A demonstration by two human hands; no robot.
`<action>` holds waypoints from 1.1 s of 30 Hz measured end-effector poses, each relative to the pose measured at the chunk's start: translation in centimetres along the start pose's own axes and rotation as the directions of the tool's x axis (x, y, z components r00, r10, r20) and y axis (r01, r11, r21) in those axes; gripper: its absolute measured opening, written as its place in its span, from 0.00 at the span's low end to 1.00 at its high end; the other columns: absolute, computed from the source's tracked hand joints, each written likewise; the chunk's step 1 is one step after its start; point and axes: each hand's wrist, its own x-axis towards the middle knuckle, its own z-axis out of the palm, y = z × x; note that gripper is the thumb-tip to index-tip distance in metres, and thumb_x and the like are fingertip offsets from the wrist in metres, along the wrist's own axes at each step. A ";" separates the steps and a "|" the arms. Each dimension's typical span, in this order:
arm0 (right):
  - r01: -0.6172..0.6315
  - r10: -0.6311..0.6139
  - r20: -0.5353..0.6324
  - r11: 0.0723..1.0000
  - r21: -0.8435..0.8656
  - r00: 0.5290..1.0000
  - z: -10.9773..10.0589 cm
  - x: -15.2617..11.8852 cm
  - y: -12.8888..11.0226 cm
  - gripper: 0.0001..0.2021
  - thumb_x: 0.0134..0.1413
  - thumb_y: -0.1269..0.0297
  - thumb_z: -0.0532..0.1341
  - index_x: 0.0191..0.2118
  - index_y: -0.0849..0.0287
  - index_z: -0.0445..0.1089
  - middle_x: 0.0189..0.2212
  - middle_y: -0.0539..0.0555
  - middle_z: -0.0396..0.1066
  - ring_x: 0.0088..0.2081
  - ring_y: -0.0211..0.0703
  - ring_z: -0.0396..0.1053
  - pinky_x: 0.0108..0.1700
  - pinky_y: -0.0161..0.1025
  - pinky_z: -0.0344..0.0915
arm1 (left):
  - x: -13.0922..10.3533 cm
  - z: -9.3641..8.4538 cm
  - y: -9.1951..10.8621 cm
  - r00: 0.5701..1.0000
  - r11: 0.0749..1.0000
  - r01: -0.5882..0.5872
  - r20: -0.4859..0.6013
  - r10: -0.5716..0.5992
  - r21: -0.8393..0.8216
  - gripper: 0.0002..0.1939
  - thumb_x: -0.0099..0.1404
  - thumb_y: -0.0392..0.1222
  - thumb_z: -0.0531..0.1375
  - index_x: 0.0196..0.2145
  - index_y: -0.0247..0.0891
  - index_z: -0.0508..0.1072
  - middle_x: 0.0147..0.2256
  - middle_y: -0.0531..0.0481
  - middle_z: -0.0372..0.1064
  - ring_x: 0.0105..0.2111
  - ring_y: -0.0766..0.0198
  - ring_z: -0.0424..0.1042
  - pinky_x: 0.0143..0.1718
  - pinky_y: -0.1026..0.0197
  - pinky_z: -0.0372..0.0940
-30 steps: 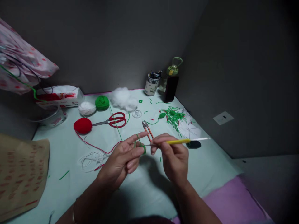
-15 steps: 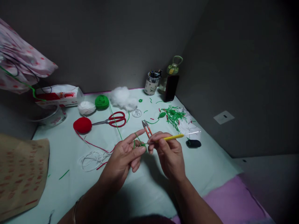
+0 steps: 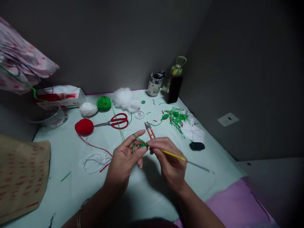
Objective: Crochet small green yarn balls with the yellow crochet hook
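My left hand (image 3: pixel 128 153) pinches a small piece of green crochet (image 3: pixel 143 145) between thumb and fingers. Green yarn loops over its raised index finger and runs back toward the green yarn ball (image 3: pixel 104 103). My right hand (image 3: pixel 171 160) is closed around a crochet hook (image 3: pixel 174 155) with a yellow grip; its metal far end points down to the right. The hook's working tip is hidden by the fingers at the green piece, where both hands meet. Just beyond them lie orange-handled thread snips (image 3: pixel 149 129), blades pointing away.
Red-handled scissors (image 3: pixel 119 121), a red yarn ball (image 3: pixel 84 127) and a white yarn ball (image 3: pixel 88 109) lie left. White stuffing (image 3: pixel 125 98) sits behind. Green yarn scraps (image 3: pixel 177 118), a dark spool (image 3: pixel 197 146), a phone (image 3: pixel 175 90) and a pen pot (image 3: pixel 155 85) stand or lie right.
My right hand has turned the crochet hook, so its far end swings from pointing slightly up to pointing down right. The right fingertips have come in against the green piece.
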 end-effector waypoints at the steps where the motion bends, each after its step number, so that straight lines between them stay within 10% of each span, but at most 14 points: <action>1: 0.087 -0.085 0.018 0.992 -0.095 0.996 0.0 -0.2 0.0 0.19 0.64 0.76 0.62 0.54 0.47 0.77 0.43 0.55 0.78 0.43 0.45 0.76 0.42 0.43 0.74 | 0.0 0.0 0.0 1.000 1.000 0.007 -0.003 -0.008 -0.023 0.25 0.61 0.40 0.71 0.56 0.42 0.77 0.32 0.57 0.67 0.19 0.79 0.61 0.20 0.73 0.60; 4: 0.235 -0.224 0.070 0.942 -0.240 0.972 -0.1 -0.2 0.0 0.22 0.60 0.77 0.64 0.56 0.47 0.77 0.44 0.57 0.78 0.45 0.49 0.76 0.44 0.45 0.74 | 0.2 0.1 0.6 0.992 0.983 0.126 0.037 -0.123 -0.133 0.26 0.60 0.39 0.72 0.56 0.39 0.77 0.26 0.59 0.61 0.17 0.79 0.53 0.18 0.73 0.55; 7: 0.044 -0.047 -0.048 0.997 -0.058 0.998 -0.3 0.2 0.0 0.16 0.64 0.75 0.60 0.50 0.48 0.79 0.39 0.54 0.77 0.37 0.44 0.75 0.39 0.43 0.73 | 0.4 0.2 1.1 0.965 0.939 0.260 0.082 -0.248 -0.225 0.22 0.59 0.38 0.73 0.51 0.33 0.80 0.22 0.62 0.53 0.17 0.79 0.46 0.16 0.74 0.50; 10: -0.153 0.168 -0.085 0.975 0.162 0.982 -0.2 0.6 -0.1 0.14 0.69 0.71 0.57 0.45 0.49 0.80 0.35 0.52 0.74 0.30 0.40 0.71 0.34 0.41 0.70 | 0.4 0.3 1.1 0.989 0.969 0.148 0.004 -0.150 -0.200 0.23 0.58 0.37 0.73 0.52 0.37 0.79 0.27 0.59 0.59 0.18 0.79 0.50 0.18 0.74 0.53; 15: 0.088 -0.092 -0.015 0.981 -0.171 0.996 0.0 0.1 -0.1 0.15 0.61 0.75 0.64 0.48 0.49 0.81 0.40 0.56 0.78 0.41 0.47 0.74 0.41 0.45 0.71 | 0.2 0.4 0.8 0.983 0.965 0.182 0.041 -0.177 -0.188 0.28 0.57 0.37 0.73 0.56 0.37 0.77 0.26 0.59 0.60 0.20 0.77 0.55 0.20 0.72 0.56; 21: -0.204 0.235 -0.085 0.940 0.273 0.968 -0.3 0.6 0.2 0.10 0.67 0.64 0.61 0.41 0.53 0.81 0.34 0.53 0.75 0.30 0.40 0.70 0.34 0.41 0.69 | 0.3 0.1 1.1 0.992 0.980 0.126 0.025 -0.123 -0.157 0.20 0.58 0.36 0.72 0.49 0.39 0.82 0.29 0.56 0.65 0.22 0.76 0.60 0.23 0.72 0.61; 33: -0.365 0.437 -0.007 0.760 0.537 0.899 -0.3 1.0 0.5 0.09 0.66 0.59 0.63 0.37 0.57 0.78 0.32 0.53 0.76 0.28 0.36 0.70 0.32 0.36 0.71 | 0.1 0.1 1.2 0.998 0.998 0.066 -0.003 -0.066 0.019 0.17 0.60 0.39 0.71 0.48 0.40 0.82 0.39 0.50 0.73 0.28 0.70 0.70 0.35 0.64 0.69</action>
